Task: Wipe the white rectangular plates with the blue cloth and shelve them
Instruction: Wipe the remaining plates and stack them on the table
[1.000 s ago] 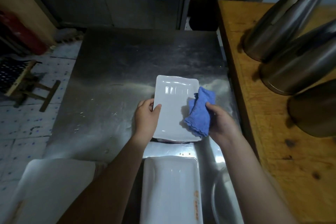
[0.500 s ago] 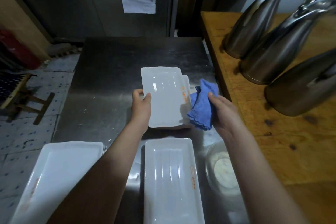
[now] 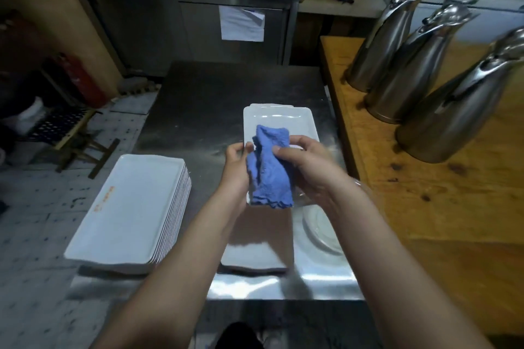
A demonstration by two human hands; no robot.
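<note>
A white rectangular plate (image 3: 279, 122) is gripped at its left edge by the left hand (image 3: 236, 163). The right hand (image 3: 307, 163) presses a crumpled blue cloth (image 3: 269, 173) over its near half. A stack (image 3: 127, 207) of matching plates lies on the counter (image 3: 198, 110), left. A second plate (image 3: 255, 249), perhaps several, lies nearest.

3 steel jugs (image 3: 397, 51) on wooden counter (image 3: 453, 207)
</note>
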